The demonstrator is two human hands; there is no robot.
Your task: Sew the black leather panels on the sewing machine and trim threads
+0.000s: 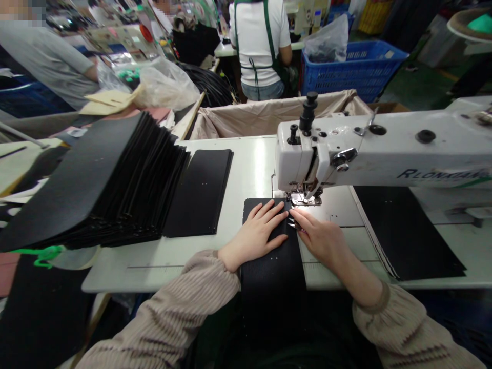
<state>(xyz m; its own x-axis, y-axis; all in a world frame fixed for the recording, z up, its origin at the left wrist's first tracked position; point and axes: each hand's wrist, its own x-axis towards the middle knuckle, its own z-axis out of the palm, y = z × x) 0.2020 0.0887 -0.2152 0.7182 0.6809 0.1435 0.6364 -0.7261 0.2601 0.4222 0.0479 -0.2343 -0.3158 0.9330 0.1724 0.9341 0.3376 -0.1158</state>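
Observation:
My left hand (pixel 259 233) lies flat with fingers spread on a black leather-like panel (pixel 273 277). The panel's far edge reaches the presser foot (pixel 306 199) of a white sewing machine (pixel 369 148), and its near end hangs over the table edge toward my lap. At the panel's right edge, my right hand (pixel 325 240) is closed around small metal thread snips (pixel 294 224); their pointed tips stick out leftward over the panel. The rest of the snips is hidden by the fingers. My right fingertips are close to the presser foot.
A tall pile of black panels (pixel 88 169) stands at the left, beside a lower stack (pixel 200 192). More black panels (pixel 407 236) lie right, under the machine arm. Behind the table (pixel 253 159) are a cloth-lined bin (pixel 238 120), a blue crate (pixel 369 66) and people.

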